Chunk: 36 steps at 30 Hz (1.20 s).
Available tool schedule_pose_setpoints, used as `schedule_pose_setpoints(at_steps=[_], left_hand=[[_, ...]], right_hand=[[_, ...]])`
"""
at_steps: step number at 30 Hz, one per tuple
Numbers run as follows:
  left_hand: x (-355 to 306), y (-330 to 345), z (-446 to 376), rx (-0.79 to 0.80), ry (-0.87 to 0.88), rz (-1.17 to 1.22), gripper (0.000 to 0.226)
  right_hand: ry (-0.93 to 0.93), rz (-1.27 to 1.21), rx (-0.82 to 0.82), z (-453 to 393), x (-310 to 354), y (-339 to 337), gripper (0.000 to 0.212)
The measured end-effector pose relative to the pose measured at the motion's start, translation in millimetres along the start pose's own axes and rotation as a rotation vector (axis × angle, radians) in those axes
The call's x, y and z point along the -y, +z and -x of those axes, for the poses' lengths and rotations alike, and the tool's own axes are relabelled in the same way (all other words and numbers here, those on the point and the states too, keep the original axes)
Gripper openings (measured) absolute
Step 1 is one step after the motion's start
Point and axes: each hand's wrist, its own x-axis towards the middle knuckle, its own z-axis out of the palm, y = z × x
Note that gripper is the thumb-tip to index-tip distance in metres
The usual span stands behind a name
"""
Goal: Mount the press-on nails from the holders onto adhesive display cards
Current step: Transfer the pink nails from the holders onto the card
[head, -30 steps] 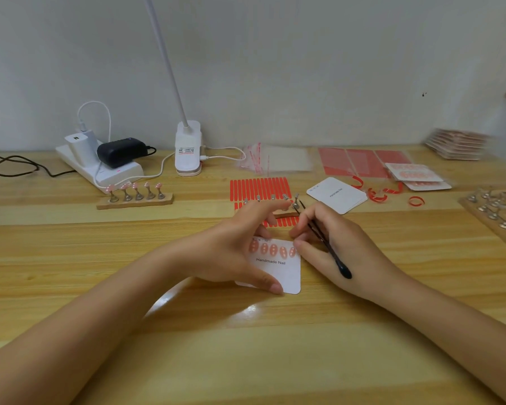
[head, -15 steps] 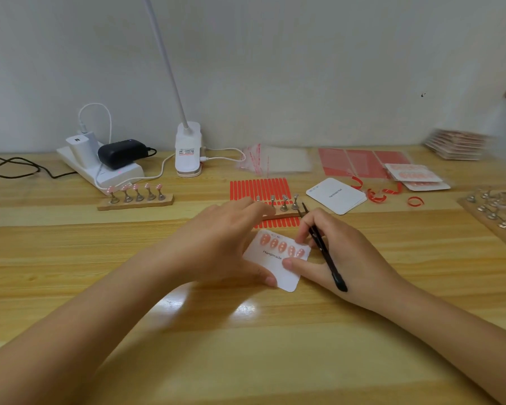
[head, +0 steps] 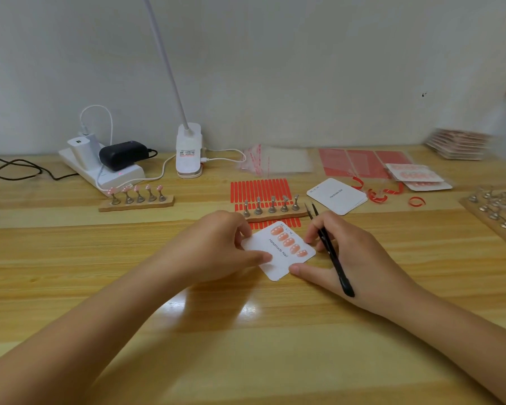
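The long wooden table [head: 70, 258] holds everything. Near the back left, a wooden holder bar with five pink nails on metal stands [head: 136, 197] waits, well apart from the hands. A second wooden holder bar with bare metal stands [head: 272, 207] sits just behind the white card printed "Handmade Nail" [head: 278, 252], which carries five orange press-on nails [head: 289, 241] in a row. The left hand [head: 214, 252] pinches the card's left edge. The right hand [head: 351, 258] holds thin black tweezers [head: 330, 252] in curled fingers, its thumb touching the card's bottom corner. Tilting the card too much could loosen a nail that is not stuck well.
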Motion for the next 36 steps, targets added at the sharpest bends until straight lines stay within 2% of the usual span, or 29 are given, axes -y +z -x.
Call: schedule_pose_setpoints(at_steps=[6,9,11,12,13,15,17,18,21,25,26,28,31,34,36], left_hand=[[-5,2,2,0.073,-0.031,-0.018,0.035],[-6,-6,4,0.203,0.081,-0.037,0.030],[-6,-12,5,0.327,0.188,0.019,0.027],[-5,-14,5,0.338,0.237,0.078,0.025],[-2,-13,4,0.290,0.277,0.148,0.022],[4,-8,2,0.062,0.345,0.270,0.014],[9,0,0,-0.108,0.372,0.267,0.012],[10,5,-2,-0.136,0.368,0.234,0.017],[13,16,-6,-0.125,0.339,0.161,0.031],[13,16,-5,-0.086,0.339,0.128,0.048],[13,16,-5,-0.079,0.328,0.120,0.055],[12,18,-5,-0.077,0.305,0.079,0.062],[13,20,-5,-0.077,0.293,0.062,0.046],[12,19,-5,-0.062,0.309,0.081,0.033],[11,20,-5,-0.059,0.312,0.082,0.031]], right_hand=[[0.019,-0.013,0.046,-2,1,-3,0.035],[0.017,-0.045,0.112,-5,-3,-8,0.031],[0.019,-0.110,0.164,-10,-9,-13,0.028],[0.016,-0.148,0.191,-12,-12,-16,0.028],[0.012,-0.183,0.219,-14,-14,-19,0.028],[0.001,-0.235,0.269,-16,-17,-22,0.028],[-0.009,-0.267,0.287,-16,-19,-23,0.027],[-0.015,-0.270,0.284,-16,-20,-23,0.027],[-0.041,-0.255,0.227,-13,-19,-20,0.024],[-0.078,-0.312,-0.072,-13,-11,-19,0.011],[-0.079,-0.362,-0.137,-14,-9,-19,0.013],[-0.043,-0.501,-0.214,-16,-5,-19,0.033],[0.032,-0.576,-0.218,-17,-2,-18,0.041],[0.053,-0.456,-0.139,-15,-4,-16,0.034],[-0.003,-0.311,-0.069,-13,-5,-16,0.020]])
